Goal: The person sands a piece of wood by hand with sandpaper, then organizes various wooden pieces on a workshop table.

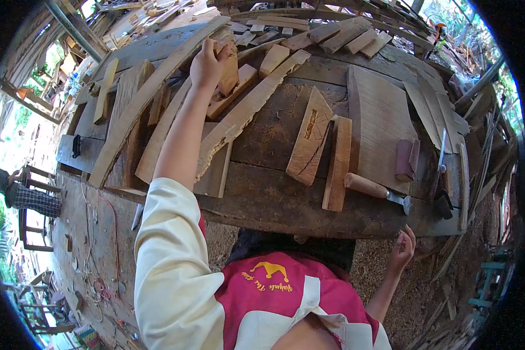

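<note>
My left hand reaches over the far left of the bench, its fingers closed on a wooden block among other pieces. Beside it lie a long curved board and a rough-edged strip. My right hand hangs just off the bench's near edge, fingers loosely apart, with nothing visible in them. Nearest to it is a wooden-handled tool with a short flared metal end. A block with a carved recess and a plain wooden bar lie mid-bench.
A wide flat board lies at the right, with a folded brown sheet and a thin blade-like tool near it. Several offcuts line the back edge. A chair stands at the far left, beyond the bench.
</note>
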`<state>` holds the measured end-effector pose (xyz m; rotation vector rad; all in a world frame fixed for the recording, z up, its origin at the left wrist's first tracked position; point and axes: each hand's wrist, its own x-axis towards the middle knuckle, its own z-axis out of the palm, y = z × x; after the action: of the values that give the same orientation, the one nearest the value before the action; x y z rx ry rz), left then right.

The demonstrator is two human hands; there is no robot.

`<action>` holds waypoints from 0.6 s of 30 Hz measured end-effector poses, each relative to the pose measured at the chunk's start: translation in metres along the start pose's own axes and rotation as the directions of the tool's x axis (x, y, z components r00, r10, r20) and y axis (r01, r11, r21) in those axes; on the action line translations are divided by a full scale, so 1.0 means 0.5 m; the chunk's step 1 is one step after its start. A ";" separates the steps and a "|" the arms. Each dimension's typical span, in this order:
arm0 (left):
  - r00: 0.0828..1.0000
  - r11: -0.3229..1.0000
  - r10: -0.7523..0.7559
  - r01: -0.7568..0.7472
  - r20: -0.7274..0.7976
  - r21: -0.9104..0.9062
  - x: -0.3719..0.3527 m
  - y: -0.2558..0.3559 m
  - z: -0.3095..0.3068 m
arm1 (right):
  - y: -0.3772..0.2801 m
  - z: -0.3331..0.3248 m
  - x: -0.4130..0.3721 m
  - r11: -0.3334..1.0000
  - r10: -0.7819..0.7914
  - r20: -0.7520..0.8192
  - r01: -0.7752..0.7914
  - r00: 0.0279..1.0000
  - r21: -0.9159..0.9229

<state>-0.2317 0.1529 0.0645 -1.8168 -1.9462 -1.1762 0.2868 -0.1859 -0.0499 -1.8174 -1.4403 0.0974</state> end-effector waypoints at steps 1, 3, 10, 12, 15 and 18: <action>1.000 1.000 0.001 -0.001 0.001 0.000 0.000 -0.001 0.003 | 0.000 0.000 -0.002 0.999 0.020 0.006 -0.020 1.000 0.024; 0.999 0.999 0.027 -0.028 -0.023 -0.042 -0.001 -0.004 0.007 | 0.008 -0.001 -0.008 1.000 -0.007 0.004 0.007 1.000 -0.027; 0.999 0.997 -0.031 0.032 0.014 -0.077 -0.015 0.020 -0.006 | 0.000 0.004 -0.002 0.999 -0.038 -0.005 0.038 0.999 0.031; 0.999 0.996 -0.042 0.042 0.004 -0.078 -0.017 0.023 -0.006 | 0.006 0.003 -0.005 0.998 -0.010 -0.074 0.006 0.997 -0.057; 0.999 0.997 -0.034 0.032 -0.019 -0.067 -0.026 0.029 0.003 | 0.015 0.021 -0.010 0.993 0.062 -0.222 -0.082 0.973 -0.084; 0.999 0.998 -0.045 0.043 -0.022 -0.056 -0.030 0.039 0.004 | 0.000 0.042 -0.006 0.991 0.033 -0.310 -0.072 0.950 -0.116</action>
<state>-0.2103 0.1415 0.0610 -1.7872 -1.9693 -1.2711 0.2750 -0.1773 -0.0654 -1.8764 -1.1999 -0.2458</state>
